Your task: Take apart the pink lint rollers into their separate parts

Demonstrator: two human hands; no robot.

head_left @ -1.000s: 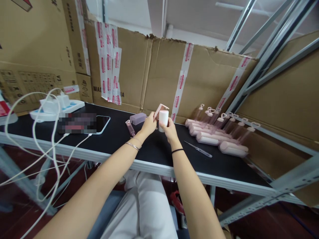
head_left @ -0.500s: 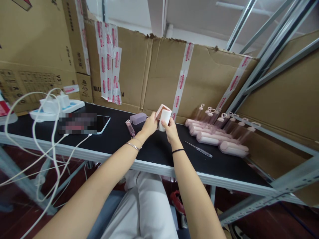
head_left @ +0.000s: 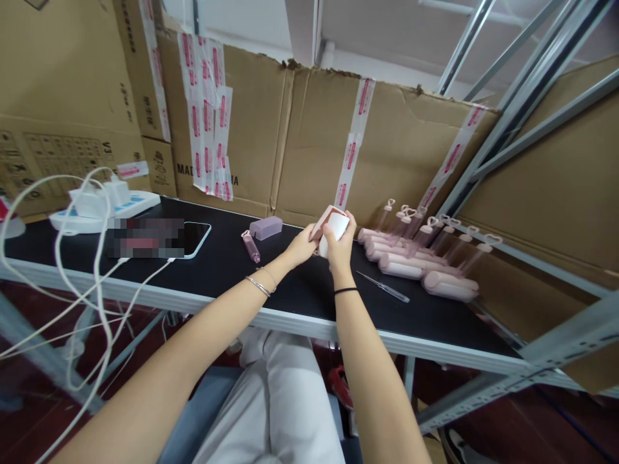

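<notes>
Both my hands meet above the middle of the black tabletop [head_left: 290, 293] around one small lint roller [head_left: 333, 225] with a white roll and a pink cover. My right hand [head_left: 341, 248] wraps its fingers over the white roll. My left hand [head_left: 302, 246] pinches the pink cover from the left side. The roller is tilted to the right and held off the table.
A row of finished pink rollers with clear handles [head_left: 416, 258] lies at the right. A thin clear-handled tool [head_left: 384, 287] lies beside my right wrist. A small pink piece [head_left: 251, 245], a lilac block [head_left: 265, 227], a phone [head_left: 191, 237], a power strip [head_left: 104, 205] with white cables sit left. Cardboard walls stand behind.
The roller has tilted over to the right and moved slightly right. My right hand has shifted from under the roll to on top of it; my left hand followed.
</notes>
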